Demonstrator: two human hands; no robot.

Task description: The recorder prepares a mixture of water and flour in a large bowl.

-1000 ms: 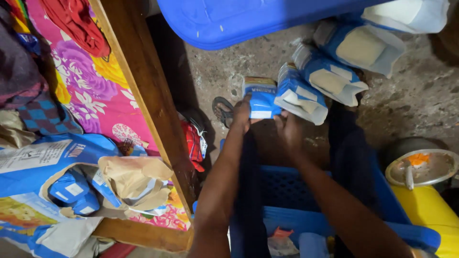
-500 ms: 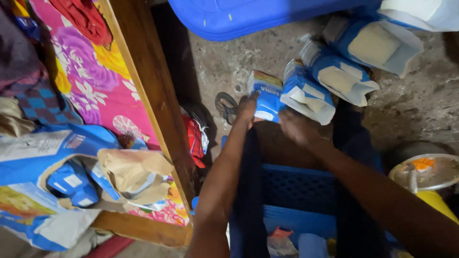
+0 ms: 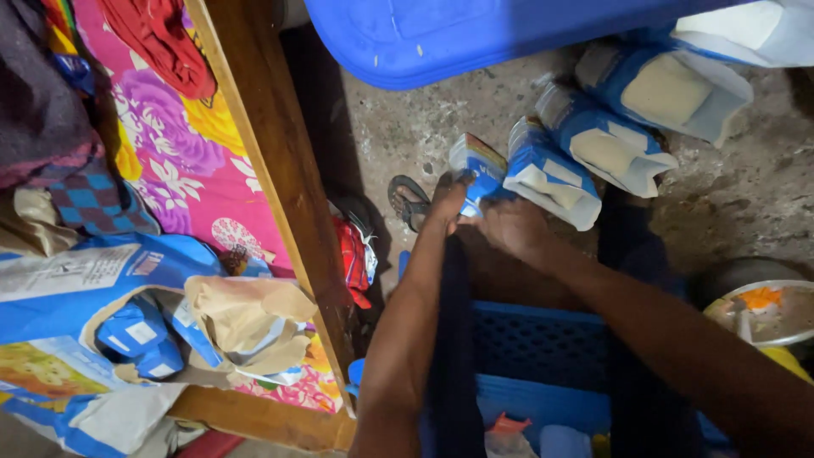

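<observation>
A small blue paper packet [image 3: 476, 170] stands tilted on the concrete floor [image 3: 738, 195] just above the middle of the frame, and both hands are on it: the left hand [image 3: 443, 203] has its grip closed on the packet's lower left edge, the right hand [image 3: 507, 227] clasps it from below and to the right. Touching it on the right runs a row of three like packets [image 3: 593, 153], blue with pale labels, lying on their sides up toward the upper right corner, so this one looks the newest of a line already laid. Below the hands a blue plastic crate [image 3: 534, 356] holds more items, too dim to name. A blue plastic lid [image 3: 475, 34] spans the top edge; a wooden bed frame [image 3: 271, 195] cuts down the left, with a torn blue sack of more packets [image 3: 136, 335] on the flowered sheet [image 3: 182, 161]. A metal plate [image 3: 763, 312] sits at the right edge.
</observation>
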